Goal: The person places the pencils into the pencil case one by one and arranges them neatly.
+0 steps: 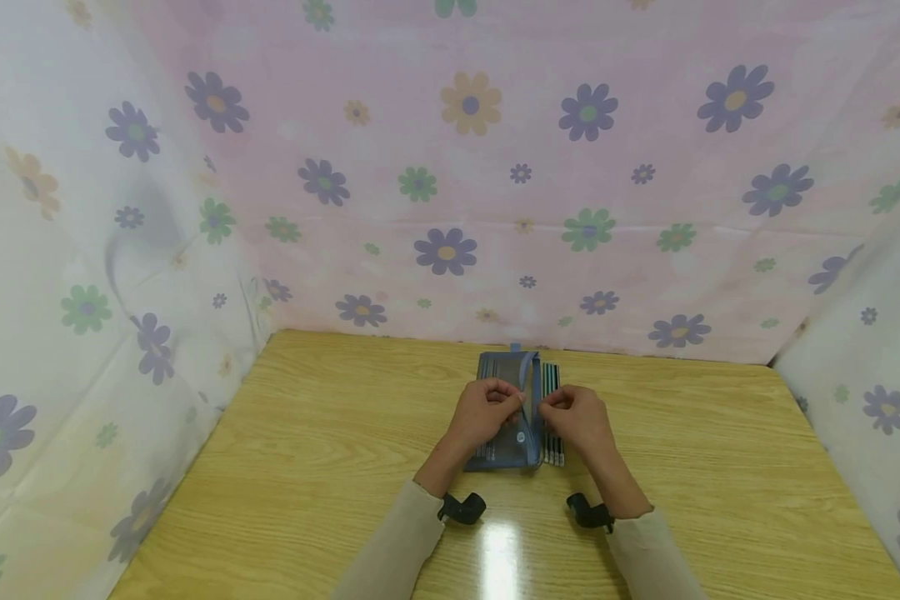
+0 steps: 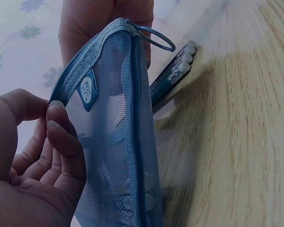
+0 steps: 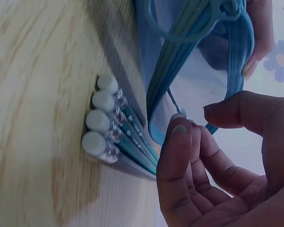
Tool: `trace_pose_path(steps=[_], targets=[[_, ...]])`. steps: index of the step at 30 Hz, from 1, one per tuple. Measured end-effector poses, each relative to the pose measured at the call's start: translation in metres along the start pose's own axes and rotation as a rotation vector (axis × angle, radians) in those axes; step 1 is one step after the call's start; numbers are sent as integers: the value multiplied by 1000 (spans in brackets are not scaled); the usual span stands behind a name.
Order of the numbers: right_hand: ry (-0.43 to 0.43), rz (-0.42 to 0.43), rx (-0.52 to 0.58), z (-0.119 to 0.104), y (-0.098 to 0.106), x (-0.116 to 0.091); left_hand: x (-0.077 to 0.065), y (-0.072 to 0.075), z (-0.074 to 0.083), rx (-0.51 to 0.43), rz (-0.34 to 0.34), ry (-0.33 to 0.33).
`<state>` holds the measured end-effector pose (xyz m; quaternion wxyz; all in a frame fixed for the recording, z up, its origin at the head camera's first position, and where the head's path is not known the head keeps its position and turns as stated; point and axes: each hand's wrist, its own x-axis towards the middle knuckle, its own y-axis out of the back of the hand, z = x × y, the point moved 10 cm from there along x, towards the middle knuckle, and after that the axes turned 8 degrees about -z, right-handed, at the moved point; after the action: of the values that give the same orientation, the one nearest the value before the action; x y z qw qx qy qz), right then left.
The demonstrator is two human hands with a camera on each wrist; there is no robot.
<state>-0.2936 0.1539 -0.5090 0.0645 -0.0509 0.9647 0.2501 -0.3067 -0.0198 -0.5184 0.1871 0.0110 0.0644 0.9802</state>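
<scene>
In the head view, a blue mesh zip pouch sits on the yellow wood-grain table, just left of slim, white-tipped green pencils.

In the left wrist view, the left hand pinches the pouch's rim.

In the right wrist view, the right hand's thumb and fingertips stand slightly apart at the gaping mouth; contact is hard to judge.

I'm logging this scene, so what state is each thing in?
Mesh pouch: mouth parted
Zip: open
Four pencils: loose, lying beside the pouch
Pencils inside: showing through the mesh
Left hand: pinching the pouch's edge
Right hand: at the opening, grip unclear
</scene>
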Motion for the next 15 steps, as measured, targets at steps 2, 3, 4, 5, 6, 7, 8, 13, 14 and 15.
trace_pose_path(steps=[2,3,4,5,6,7,8,13,14,15], targets=[[14,16,-40,0,3,0,0,0,0,0,-2,0],[22,25,-64,0,4,0,-1,0,1,1,-2,0],[29,36,-87,-1,6,0,-1,1,0,2,-1,1],[37,45,-107,-1,8,0,-1,1,0,4,-1,1],[43,55,-126,-2,10,-1,0,1,0,4,0,1],[49,64,-142,-3,11,-1,0,1,0,5,0,-1],[50,71,-154,-3,12,-1,0,1,0,8,1,-2],[40,81,-182,0,16,1,1,1,-1,18,4,-7],[35,83,-185,1,17,1,1,1,-1,18,4,-7],[30,85,-189,2,18,2,1,1,-1,17,4,-8]])
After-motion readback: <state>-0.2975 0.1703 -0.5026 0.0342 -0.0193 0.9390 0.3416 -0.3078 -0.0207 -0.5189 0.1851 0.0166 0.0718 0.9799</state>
